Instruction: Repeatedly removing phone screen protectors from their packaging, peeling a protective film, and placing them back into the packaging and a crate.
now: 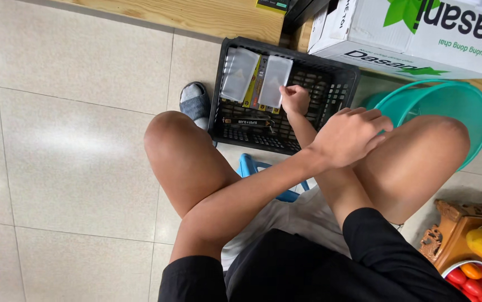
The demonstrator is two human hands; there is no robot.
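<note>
The right hand [295, 99] pinches the near corner of a white packet [275, 81] standing lengthwise in the black crate [339, 84]. The left hand [350, 136] rests loosely curled and empty on the right knee [431, 140], nearer the person.

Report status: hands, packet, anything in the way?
Right hand pinching white packet in black crate. Left hand resting on right forearm, empty. Nothing blocking the crate.

Person wears a black short-sleeved top [330, 263] and pale grey shorts [285, 221], legs bare below. One foot, at 11 o'clock, in a grey open-toed slide sandal [195, 100]. Both hands, left hand [348, 136] and right hand [295, 99], bare: no gloves.
</note>
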